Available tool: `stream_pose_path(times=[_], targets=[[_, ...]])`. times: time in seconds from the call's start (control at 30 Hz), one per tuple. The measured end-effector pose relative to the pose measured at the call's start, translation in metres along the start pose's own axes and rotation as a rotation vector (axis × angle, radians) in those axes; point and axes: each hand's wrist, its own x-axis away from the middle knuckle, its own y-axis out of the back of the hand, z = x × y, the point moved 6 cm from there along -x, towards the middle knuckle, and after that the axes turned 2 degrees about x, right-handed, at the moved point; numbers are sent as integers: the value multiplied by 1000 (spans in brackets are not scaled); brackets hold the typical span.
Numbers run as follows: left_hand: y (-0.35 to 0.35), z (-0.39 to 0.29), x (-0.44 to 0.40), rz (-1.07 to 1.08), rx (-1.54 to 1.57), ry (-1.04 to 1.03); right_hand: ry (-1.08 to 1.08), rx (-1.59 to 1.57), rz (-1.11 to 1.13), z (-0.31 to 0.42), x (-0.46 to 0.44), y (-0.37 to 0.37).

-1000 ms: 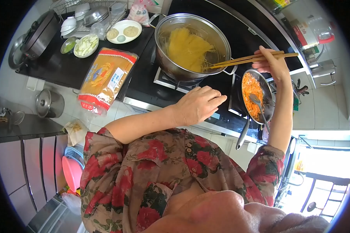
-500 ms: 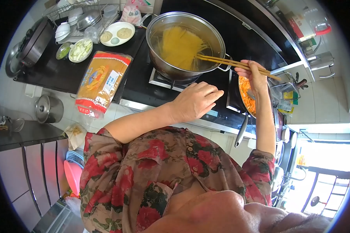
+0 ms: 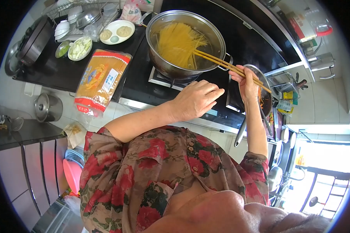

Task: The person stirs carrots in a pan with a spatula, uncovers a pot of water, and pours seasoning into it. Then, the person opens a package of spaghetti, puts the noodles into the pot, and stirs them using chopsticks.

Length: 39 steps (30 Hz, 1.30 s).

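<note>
My right hand (image 3: 245,82) grips a pair of long wooden chopsticks (image 3: 229,66), closed around their upper part. Their tips reach over the rim of a large steel pot (image 3: 165,70) and touch the yellow noodles (image 3: 179,42). The noodles lie fanned out in the pot's water, with straight strands spreading at the edge. My left hand (image 3: 200,100) hovers in front of the pot near the stove's front edge, holding nothing, its fingers loosely bent and thumb apart. A frying pan (image 3: 266,95) with orange shreds sits partly hidden behind my right hand and forearm.
Left of the pot lies a noodle packet (image 3: 101,79). Behind it are a plate with dough pieces (image 3: 122,32), a bowl of pale green chopped vegetable (image 3: 80,49) and a dish rack (image 3: 101,9). The pan's handle (image 3: 240,133) juts over the stove's front.
My right hand has shifted left and slightly down, with the chopstick tips moving left and up in the pot. The noodles have spread out more. My left hand has barely moved.
</note>
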Motion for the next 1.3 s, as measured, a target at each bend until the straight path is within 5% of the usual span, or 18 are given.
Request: stream_pose_path(times=[0.23, 0.63, 0.9, 1.1, 1.3], targets=[[-5, -4, -1, 4, 22, -14, 22, 39, 26, 13, 20, -14], [1, -16, 0, -31, 39, -64, 204, 567, 114, 139, 41, -45], [61, -6, -7, -279, -30, -52, 437, 810, 161, 231, 58, -92], [120, 39, -24, -450, 52, 237, 312, 767, 475, 173, 14, -188], [128, 97, -37, -158, 19, 395, 232, 861, 635, 120, -33, -232]])
